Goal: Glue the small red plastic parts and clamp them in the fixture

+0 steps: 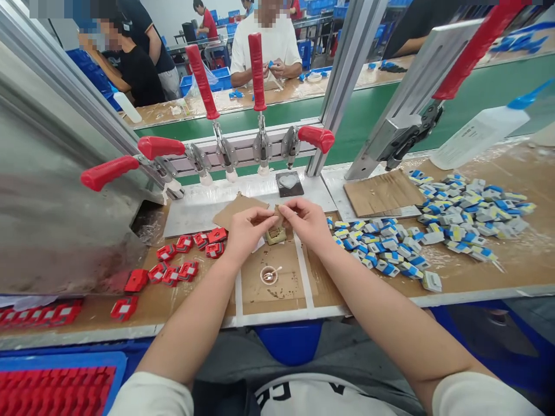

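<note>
My left hand (248,230) and my right hand (304,222) meet over the middle of the bench, each closed in a pinch. Between their fingertips is a small brownish piece (278,212), too small to make out. Just below the fingers sits an olive-tan block (276,236) with a hollow; whether the fingers touch it I cannot tell. Nearer to me stands a small round cup (269,275) with dark brown stuff and a light stick in it. A cardboard sheet (240,209) lies beyond my left hand, and a dark plate with a pale heart-like patch (290,183) lies further back.
Red parts (171,271) are scattered at left, with a blue crate (119,370) at the lower left. Blue, white and yellow parts (390,245) are heaped at right near a squeeze bottle (481,136). Red-handled toggle clamps (225,156) line the back frame. A co-worker (266,52) sits opposite.
</note>
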The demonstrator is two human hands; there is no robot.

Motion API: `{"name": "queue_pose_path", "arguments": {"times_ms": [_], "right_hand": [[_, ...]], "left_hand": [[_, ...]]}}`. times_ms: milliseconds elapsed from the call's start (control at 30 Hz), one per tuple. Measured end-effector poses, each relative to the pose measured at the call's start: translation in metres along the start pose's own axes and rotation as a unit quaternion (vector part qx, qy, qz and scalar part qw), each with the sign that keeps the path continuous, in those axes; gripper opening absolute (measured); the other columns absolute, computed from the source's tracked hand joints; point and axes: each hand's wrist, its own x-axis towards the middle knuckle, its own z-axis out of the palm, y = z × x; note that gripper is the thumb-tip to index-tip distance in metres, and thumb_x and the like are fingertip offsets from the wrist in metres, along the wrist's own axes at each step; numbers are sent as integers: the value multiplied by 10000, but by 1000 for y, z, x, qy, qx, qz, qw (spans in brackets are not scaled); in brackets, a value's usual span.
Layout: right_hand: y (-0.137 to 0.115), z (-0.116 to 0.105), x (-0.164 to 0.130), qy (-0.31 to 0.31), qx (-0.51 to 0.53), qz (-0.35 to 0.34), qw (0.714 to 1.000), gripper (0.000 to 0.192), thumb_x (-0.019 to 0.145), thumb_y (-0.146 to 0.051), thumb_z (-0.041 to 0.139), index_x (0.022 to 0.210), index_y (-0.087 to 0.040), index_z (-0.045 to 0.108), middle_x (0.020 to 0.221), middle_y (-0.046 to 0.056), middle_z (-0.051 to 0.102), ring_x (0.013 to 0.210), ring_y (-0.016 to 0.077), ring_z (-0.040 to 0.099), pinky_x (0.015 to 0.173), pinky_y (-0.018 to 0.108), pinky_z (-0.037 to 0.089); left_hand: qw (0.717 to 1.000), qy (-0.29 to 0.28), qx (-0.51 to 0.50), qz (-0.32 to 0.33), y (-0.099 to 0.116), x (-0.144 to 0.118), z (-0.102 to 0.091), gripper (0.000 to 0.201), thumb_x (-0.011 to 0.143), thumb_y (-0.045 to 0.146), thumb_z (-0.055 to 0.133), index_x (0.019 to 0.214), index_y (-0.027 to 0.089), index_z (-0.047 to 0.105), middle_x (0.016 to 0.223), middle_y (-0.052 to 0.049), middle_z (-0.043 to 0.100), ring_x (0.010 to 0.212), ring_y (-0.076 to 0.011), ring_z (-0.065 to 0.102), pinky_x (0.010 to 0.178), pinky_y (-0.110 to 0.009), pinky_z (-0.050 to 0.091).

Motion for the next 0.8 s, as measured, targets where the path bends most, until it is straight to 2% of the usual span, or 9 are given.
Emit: {"name": "queue_pose_path", "arguments": {"times_ms": [133,233,300,400,433,500,600,800], "right_hand": [[6,-4,6,-64,27,13,998,502,867,-700,678,789,-204,662,667,-3,609,617,157,538,594,301,433],[11,-4,8,-79,-16,10,997,480,885,-670,657,770,-204,639,666,-3,596,622,157,518,598,301,401],[13,-3,9,-70,-92,-9,993,434,917,-612,632,752,-211,616,671,4,598,642,167,522,614,309,392],[15,3,6,-72,-185,-39,979,353,952,-511,591,748,-223,587,673,5,593,651,176,525,635,322,391],[16,5,5,-77,-204,-46,975,332,956,-482,581,746,-226,579,666,3,585,645,177,521,635,324,389],[17,7,4,-85,-233,-56,967,305,961,-444,569,745,-230,569,654,-1,568,636,177,512,630,327,382],[19,8,3,-94,-257,-61,960,291,965,-423,562,746,-232,561,653,-3,556,633,177,503,621,327,373],[18,7,6,-128,-328,-52,935,295,968,-399,556,723,-234,548,631,2,552,615,180,483,607,328,331]], "left_hand": [[996,-73,-6,-52,1,2,-6,275,792,407,836,888,173,726,864,-70,794,819,-219,752,731,-337,584],[988,-113,108,-18,7,1,-14,241,858,409,786,943,194,722,939,-71,797,929,-247,739,807,-372,572],[957,-120,258,48,12,0,-20,364,829,459,825,1081,213,732,1093,-83,783,1092,-298,689,930,-434,543],[887,-126,429,116,14,-3,-27,764,713,580,895,1335,214,643,1318,-129,684,1249,-361,585,1037,-478,470],[871,-138,456,124,13,-3,-27,820,699,600,896,1361,203,619,1336,-142,661,1248,-366,576,1035,-470,462],[850,-157,486,132,7,-4,-24,778,711,590,888,1318,180,625,1302,-151,651,1210,-361,577,1005,-444,455],[846,-152,495,129,-2,-2,-19,657,751,549,865,1231,158,645,1258,-152,644,1172,-354,575,970,-428,449],[862,-138,473,118,-8,-1,-15,639,751,506,867,1238,151,654,1270,-150,636,1193,-350,569,989,-428,440]]}}
